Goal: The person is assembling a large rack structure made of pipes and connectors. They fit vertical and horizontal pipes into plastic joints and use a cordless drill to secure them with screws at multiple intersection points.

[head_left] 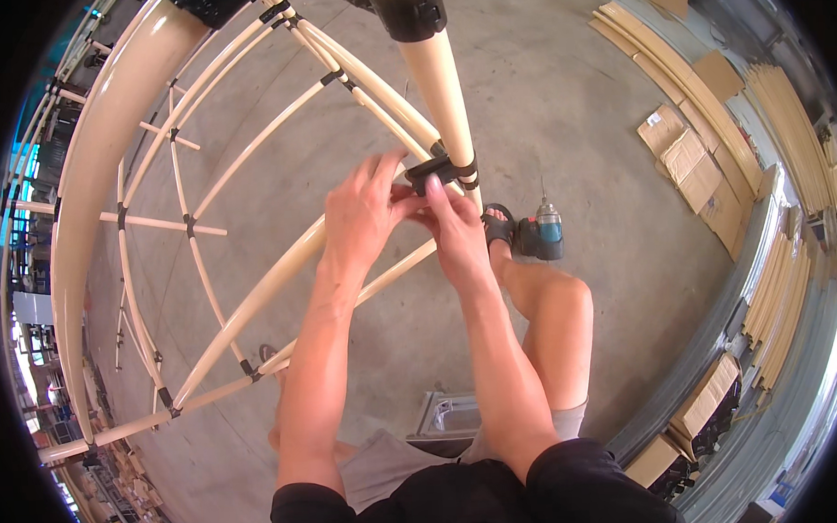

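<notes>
A frame of cream-coloured pipes joined by black pipe connectors stands before me. At a joint beside the thick upright pipe [438, 86], a black pipe connector [429, 172] sits against it. My right hand [456, 231] is closed on this piece, its thumb pressed on the near face. From the left, my left hand [361, 208] meets it with thumb and fingers pinched at the connector's lower left side. The fingertips of both hands nearly touch, and part of what lies between them is hidden.
A teal and black cordless drill [545, 231] stands on the concrete floor beside my right foot. Flattened cardboard [687, 155] and bundles of cream pipes [797, 138] lie at the right. A metal-framed stool or box [447, 414] is below me. Curved pipes [103, 199] extend left.
</notes>
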Motion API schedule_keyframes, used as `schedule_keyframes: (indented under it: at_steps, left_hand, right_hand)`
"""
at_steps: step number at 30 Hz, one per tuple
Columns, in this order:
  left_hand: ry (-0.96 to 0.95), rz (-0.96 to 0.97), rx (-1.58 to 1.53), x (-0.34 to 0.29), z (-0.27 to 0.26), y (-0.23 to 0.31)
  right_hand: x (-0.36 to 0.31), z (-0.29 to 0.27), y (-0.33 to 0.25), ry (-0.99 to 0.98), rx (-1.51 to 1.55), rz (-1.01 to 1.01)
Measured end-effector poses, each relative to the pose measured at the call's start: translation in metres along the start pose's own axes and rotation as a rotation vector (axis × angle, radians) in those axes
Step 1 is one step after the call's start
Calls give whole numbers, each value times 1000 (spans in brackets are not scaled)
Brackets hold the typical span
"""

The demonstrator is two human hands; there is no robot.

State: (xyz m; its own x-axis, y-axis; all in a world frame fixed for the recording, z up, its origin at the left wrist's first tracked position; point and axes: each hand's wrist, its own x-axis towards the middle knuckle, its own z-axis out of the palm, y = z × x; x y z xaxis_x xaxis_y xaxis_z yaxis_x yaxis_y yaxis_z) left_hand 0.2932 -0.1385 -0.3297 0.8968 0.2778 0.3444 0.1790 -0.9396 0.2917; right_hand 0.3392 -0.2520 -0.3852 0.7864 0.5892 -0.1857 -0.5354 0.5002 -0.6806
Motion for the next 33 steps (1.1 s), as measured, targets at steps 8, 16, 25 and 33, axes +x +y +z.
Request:
schedule_keyframes:
  at_steps: [8,16,25,33]
  left_hand:
    - [-14,-92,-44,-1,4,4]
    - [-105,-148,-244,1,1,11]
    - [-48,-125,-286,-5,4,19]
    - [-222,-165,-308,-7,-4,12]
  right_hand:
    - [14,9,7,145,-277,-93]
    - [10,0,-9,171,-398,-65]
    - [38,-66,-56,497,-434,-276]
    - [83,-62,-25,41,-431,33]
